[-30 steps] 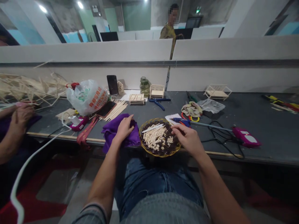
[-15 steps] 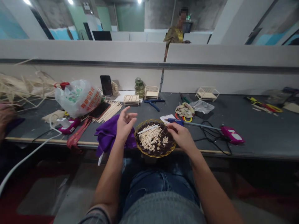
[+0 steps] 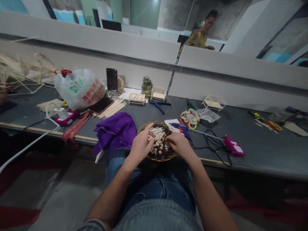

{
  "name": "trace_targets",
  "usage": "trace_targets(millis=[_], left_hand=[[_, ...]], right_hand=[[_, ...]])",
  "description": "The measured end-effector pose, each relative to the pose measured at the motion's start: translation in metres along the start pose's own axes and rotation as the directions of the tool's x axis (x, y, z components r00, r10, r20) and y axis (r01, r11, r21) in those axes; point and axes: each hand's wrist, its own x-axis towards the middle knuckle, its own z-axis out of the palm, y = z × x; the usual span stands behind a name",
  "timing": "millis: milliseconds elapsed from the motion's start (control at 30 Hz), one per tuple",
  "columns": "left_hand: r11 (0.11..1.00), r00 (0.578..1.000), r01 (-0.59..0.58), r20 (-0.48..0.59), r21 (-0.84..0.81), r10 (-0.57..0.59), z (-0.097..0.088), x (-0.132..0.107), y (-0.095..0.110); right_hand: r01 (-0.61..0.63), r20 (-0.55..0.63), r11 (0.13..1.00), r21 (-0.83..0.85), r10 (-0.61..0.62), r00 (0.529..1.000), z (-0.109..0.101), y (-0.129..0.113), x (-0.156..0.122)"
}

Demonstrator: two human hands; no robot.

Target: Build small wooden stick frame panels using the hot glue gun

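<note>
A brown basket with a yellow rim (image 3: 157, 160) sits at the table's front edge, above my lap. Inside it lie short pale wooden sticks (image 3: 159, 134) and small cut wooden pieces (image 3: 160, 149). Over the basket's left side is my left hand (image 3: 142, 143), its thumb and fingers apart beside the sticks. From the right, my right hand (image 3: 179, 144) reaches in with its fingertips pinched together near the small pieces. Whatever those fingertips hold is too small to make out.
Left of the basket lies a purple cloth (image 3: 116, 130). A blue glue gun (image 3: 180, 128) with a cord rests to the right. Behind are blue pliers (image 3: 160, 106), small wooden furniture models (image 3: 158, 93), a phone (image 3: 112, 79) and a plastic bag (image 3: 79, 89). A person (image 3: 198, 38) is beyond the partition.
My left hand has moved right and down, from above the purple cloth to over the basket. My right hand has shifted slightly inward over the basket. The view has tilted.
</note>
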Motion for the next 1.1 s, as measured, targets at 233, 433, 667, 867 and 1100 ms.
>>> trace_targets(millis=[233, 433, 667, 867, 1100], left_hand=[[0.996, 0.991, 0.043, 0.126, 0.075, -0.052, -0.007, 0.001, 0.003], [0.975, 1.0, -0.03, -0.009, -0.218, 0.029, -0.011, 0.026, 0.019], [0.982, 0.99, -0.117, -0.091, -0.149, 0.105, -0.024, 0.039, 0.028], [0.97, 0.982, -0.158, 0.073, -0.186, 0.174, -0.021, 0.039, 0.031], [0.985, 0.981, -0.165, -0.097, 0.056, 0.17, -0.01, 0.04, 0.008]], right_hand=[[-0.13, -0.122, 0.982, 0.135, 0.147, 0.982, 0.006, -0.013, 0.01], [0.181, -0.231, 0.976, -0.121, -0.205, 0.951, 0.001, -0.026, 0.021], [0.23, -0.168, 0.932, -0.281, -0.284, 0.944, 0.002, -0.043, 0.03], [0.282, -0.128, 0.949, -0.14, -0.3, 0.945, 0.018, -0.054, 0.041], [0.334, -0.08, 0.939, -0.086, -0.34, 0.937, -0.011, -0.05, 0.016]])
